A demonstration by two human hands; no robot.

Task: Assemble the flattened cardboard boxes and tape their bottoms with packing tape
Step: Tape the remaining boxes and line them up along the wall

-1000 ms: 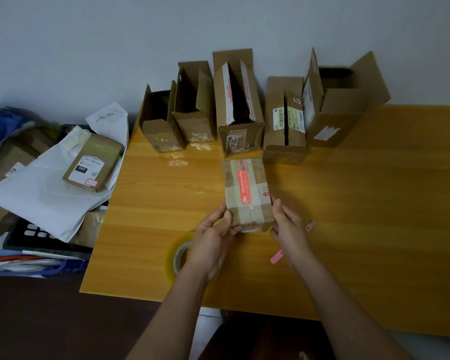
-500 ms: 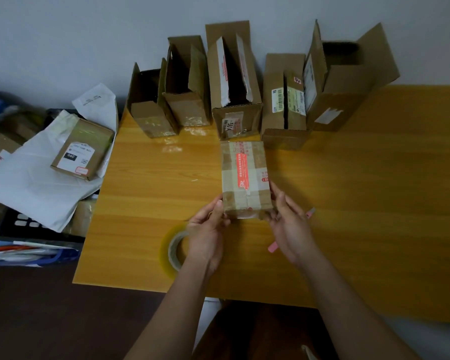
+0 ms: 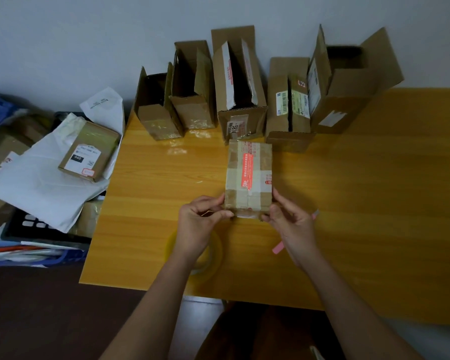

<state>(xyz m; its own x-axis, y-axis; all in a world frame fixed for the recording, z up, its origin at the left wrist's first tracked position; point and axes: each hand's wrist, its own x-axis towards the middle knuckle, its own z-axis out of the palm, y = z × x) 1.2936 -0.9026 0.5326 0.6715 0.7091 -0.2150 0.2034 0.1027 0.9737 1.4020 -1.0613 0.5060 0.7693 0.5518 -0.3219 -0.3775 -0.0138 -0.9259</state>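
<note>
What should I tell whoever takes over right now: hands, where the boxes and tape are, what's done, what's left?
Left hand: pinching the near-left corner of the taped box.
Right hand: fingers curled on the box's near-right corner.
The box lies on the table, its taped face up, tape folded over the near end.
Tape roll: on the table under the left wrist. Pink tool: partly hidden under the right hand.
Done: five assembled boxes stand open along the wall.
Left: press down the tape ends, then probably stand this box with the row. Flat parcel lies off-table, left.
</note>
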